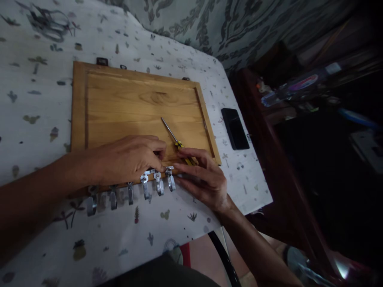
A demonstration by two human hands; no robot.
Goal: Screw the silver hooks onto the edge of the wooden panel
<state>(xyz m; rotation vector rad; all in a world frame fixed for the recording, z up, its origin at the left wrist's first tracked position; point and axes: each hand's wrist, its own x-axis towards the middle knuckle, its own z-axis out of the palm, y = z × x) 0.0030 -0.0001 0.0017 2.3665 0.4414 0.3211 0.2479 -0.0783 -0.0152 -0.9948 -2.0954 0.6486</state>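
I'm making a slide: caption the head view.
Left hand and right hand at metal hooks edging a wooden panel.

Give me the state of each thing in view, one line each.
Left hand: fingers bent, at the hooks
Right hand: fingers at the end hook; grip unclear
Hooks: in a row along the panel's near edge
Panel: flat on the cloth
Screwdriver: over the panel, partly hidden
Phone: flat, screen dark
Bottle: seemingly on its side

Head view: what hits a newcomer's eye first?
The wooden panel, lying on a white patterned cloth. Next, the shiny metal hooks in a row along its near edge, left hand and right hand around the row's right end. Then the yellow-and-black screwdriver by the right fingers.
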